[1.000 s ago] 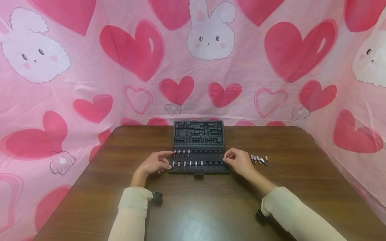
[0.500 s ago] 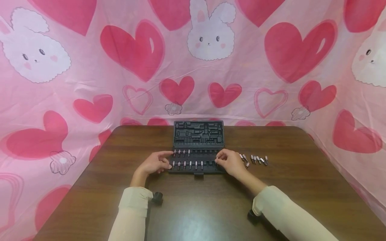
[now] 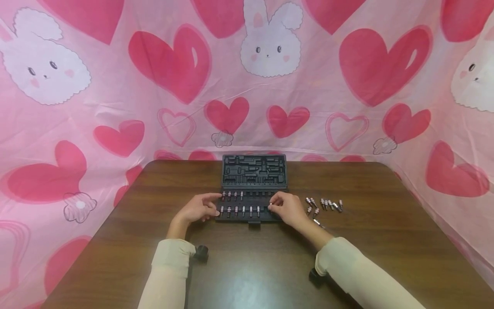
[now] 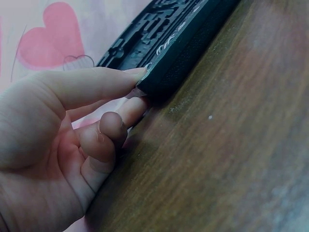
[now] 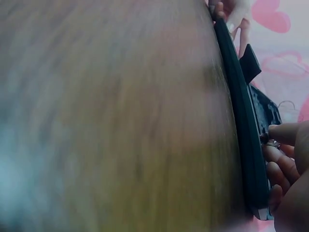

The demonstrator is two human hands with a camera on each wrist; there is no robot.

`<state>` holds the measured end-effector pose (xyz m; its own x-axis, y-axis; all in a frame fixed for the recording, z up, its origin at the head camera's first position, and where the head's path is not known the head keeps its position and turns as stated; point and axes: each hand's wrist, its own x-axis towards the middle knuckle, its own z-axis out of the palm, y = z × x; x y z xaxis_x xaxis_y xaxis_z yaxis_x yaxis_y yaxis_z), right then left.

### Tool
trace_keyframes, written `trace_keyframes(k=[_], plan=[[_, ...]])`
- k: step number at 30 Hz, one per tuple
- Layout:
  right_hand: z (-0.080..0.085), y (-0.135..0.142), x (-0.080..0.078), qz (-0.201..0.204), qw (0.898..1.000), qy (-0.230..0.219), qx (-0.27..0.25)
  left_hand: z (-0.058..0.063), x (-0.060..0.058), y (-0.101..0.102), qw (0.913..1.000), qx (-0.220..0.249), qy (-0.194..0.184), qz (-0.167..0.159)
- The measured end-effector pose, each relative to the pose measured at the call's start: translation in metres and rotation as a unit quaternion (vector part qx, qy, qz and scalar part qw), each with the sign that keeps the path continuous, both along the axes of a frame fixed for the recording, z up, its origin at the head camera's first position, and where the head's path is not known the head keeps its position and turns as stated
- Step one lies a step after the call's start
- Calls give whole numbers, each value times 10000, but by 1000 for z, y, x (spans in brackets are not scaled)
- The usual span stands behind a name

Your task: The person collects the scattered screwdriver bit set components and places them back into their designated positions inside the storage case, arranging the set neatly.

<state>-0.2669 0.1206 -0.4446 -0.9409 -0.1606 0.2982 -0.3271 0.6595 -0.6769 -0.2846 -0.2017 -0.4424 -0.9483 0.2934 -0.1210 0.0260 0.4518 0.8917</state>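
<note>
1. Case [image 3: 248, 203] lies open, and I have the left hand [image 3: 197, 209] gripping its left end, thumb at the near corner; I would keep that hold firm so the case cannot skid.
2. My right hand [image 3: 290, 210] has a narrow pinch on one small bit socket [image 3: 271, 205], over the near row in the right half of the case; I cannot tell whether it sits in a slot.
3. To do this well, I judge I should line it up with its slot and press straight down, without knocking the six seated sockets [image 3: 236, 210] farther left in the case's near row.
4. Against the earlier frame, my right hand is farther left along the case, uncovering more loose sockets [image 3: 316, 211] off the case's right side; case and left hand have stayed put.
</note>
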Motion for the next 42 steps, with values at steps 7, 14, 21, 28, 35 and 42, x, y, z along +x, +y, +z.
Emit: trace_keyframes(k=[7, 14, 21, 28, 35, 42], plan=[[0, -6, -4, -5, 9999, -37, 162, 2, 2, 1, 10000, 2, -8, -4], [0, -13, -8, 28, 9991, -36, 420, 4, 3, 1, 10000, -6, -5, -42], [0, -17, -10, 166, 9964, -63, 829, 2, 1, -1, 9999, 47, 34, -158], [3, -16, -14, 463, 9947, -85, 916, 2, 0, -2, 9998, 8, 55, -167], [3, -10, -22, 785, 9939, -133, 766, 2, -1, -1, 9999, 7, 15, -143], [2, -9, -25, 827, 9935, -288, 724, -1, -2, -1, 10000, -48, -12, -32]])
